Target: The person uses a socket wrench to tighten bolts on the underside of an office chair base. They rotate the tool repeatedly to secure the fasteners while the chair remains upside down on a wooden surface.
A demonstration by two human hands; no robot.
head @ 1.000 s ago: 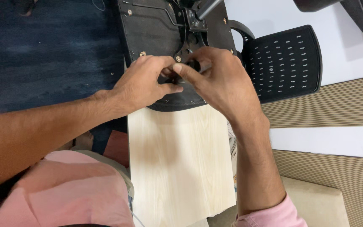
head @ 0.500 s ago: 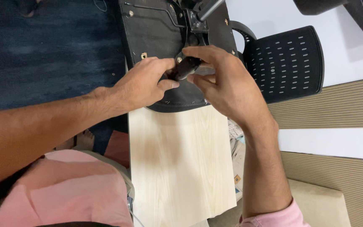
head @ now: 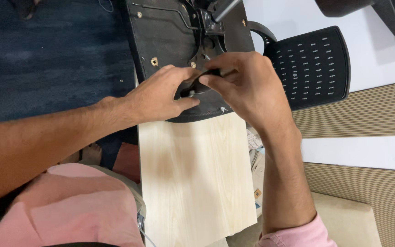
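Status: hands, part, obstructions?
Left hand and right hand both pinch a small black part over the chair seat underside. Nothing blocking.

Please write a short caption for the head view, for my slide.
Both hands, left and right, grip a small black part on an upturned chair seat lying over a pale wooden board.

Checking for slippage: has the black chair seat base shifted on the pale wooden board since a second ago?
No. The black chair seat base sits at the same end of the pale wooden board.

Matt black plastic seat underside (head: 170,41), smooth pale wood board (head: 193,183), perforated plastic backrest (head: 312,68)
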